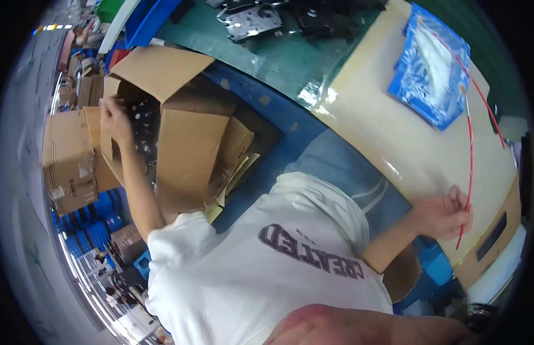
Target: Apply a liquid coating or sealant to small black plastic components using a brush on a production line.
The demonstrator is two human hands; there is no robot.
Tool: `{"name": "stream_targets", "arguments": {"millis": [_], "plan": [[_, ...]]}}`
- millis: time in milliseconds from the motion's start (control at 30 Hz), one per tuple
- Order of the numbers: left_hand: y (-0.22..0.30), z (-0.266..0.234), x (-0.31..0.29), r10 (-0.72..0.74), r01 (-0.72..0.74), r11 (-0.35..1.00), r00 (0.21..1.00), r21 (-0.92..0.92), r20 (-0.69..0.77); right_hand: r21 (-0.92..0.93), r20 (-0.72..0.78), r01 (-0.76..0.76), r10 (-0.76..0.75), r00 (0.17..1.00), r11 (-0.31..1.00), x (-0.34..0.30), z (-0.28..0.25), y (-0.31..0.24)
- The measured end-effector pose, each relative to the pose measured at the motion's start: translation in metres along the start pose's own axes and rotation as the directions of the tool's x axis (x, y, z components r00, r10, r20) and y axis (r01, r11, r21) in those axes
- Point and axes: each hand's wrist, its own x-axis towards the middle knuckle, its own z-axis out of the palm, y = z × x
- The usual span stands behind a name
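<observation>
My left hand (116,122) reaches over the open cardboard box (189,152), its fingers curled by the box's far left edge. Whatever those fingers hold, if anything, is too small to make out. Dark parts with pale spots (143,123) lie inside the box. On the right, my right hand (442,217) pinches a thin red rod or wire (470,155) near its lower end, above the cream tabletop. The other end reaches toward a blue-and-clear plastic bag (431,72) with white contents. A second thin red strand (479,92) crosses that bag.
Black and silver metal parts (252,23) lie on a green mat (273,63) at the far side. Stacked cartons (68,155) and blue crates (94,224) stand at left. A cardboard piece with a dark slot (491,236) borders the table at right. Blue bins (152,20) sit at upper left.
</observation>
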Motion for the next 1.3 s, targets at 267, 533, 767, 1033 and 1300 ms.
{"name": "stream_targets", "arguments": {"millis": [267,533,767,1033,1300], "plan": [[-0.211,0.02,-0.001,-0.507,0.433,0.862,0.746,0.263,0.432,0.046,0.12,-0.053,0.047,0.992,0.998,0.012,-0.009,-0.024],[-0.219,0.037,-0.024,-0.501,0.448,0.857,0.613,0.253,0.611,0.088,0.153,-0.057,0.043,0.987,0.995,0.005,0.01,-0.026],[-0.217,0.042,-0.01,-0.281,0.309,0.937,0.384,0.164,0.879,-0.035,0.099,-0.052,0.055,0.994,0.998,0.0,0.013,-0.025],[-0.194,0.05,-0.001,-0.446,0.376,0.887,0.548,0.269,0.707,0.02,0.106,-0.11,0.107,0.989,0.994,-0.001,-0.011,-0.021],[-0.167,0.05,0.0,-0.463,0.488,0.863,0.658,0.133,0.594,0.12,0.046,-0.09,0.085,0.995,0.989,-0.007,-0.025,-0.022]]}}
